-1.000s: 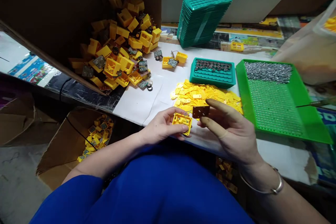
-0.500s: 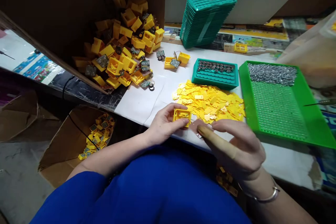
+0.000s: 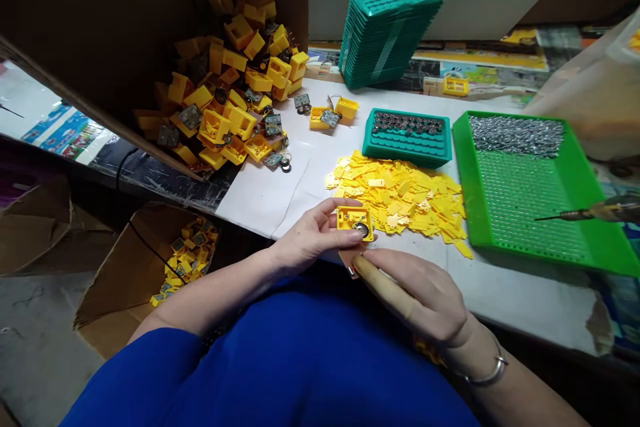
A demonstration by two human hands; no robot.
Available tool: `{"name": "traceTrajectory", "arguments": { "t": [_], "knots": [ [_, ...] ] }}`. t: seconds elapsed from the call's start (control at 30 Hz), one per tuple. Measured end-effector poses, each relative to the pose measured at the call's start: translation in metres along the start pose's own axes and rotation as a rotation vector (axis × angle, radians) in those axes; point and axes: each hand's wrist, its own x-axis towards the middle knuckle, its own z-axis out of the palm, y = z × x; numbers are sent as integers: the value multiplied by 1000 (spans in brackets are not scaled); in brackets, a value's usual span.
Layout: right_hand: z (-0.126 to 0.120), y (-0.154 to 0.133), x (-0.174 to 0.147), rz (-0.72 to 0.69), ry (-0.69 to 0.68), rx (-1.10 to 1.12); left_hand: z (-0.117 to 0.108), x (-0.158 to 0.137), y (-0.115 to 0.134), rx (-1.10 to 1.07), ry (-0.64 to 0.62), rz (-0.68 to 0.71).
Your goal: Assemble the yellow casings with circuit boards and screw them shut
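My left hand [image 3: 313, 238] grips a small yellow plastic housing [image 3: 354, 215] with its open side up. A round black-and-silver part [image 3: 362, 229] sits inside the housing, by my left thumb. My right hand [image 3: 420, 293] pinches a small brownish circuit board [image 3: 351, 259] just below the housing, with a covering on one finger. Behind both hands spreads a pile of flat yellow plastic pieces [image 3: 400, 197] on white paper. The underside of the housing is hidden by my left fingers.
A large cardboard box with yellow housings [image 3: 240, 123] lies at left. Farther back are a teal tray of round parts [image 3: 407, 150] and a stack of teal trays [image 3: 387, 33]. The green tray of screws [image 3: 473, 207] is at right, with a screwdriver tip [image 3: 565, 215] over it.
My right hand has moved left and closer to my body with the circuit board, now below the housing. The round part now shows in the housing. The screwdriver has shifted left.
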Motion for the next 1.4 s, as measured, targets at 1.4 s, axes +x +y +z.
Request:
{"name": "traceTrajectory", "arguments": {
  "t": [1.4],
  "knots": [
    [1,16,45,132,117,27,-8,4,-3,472,-8,79]
  ]
}}
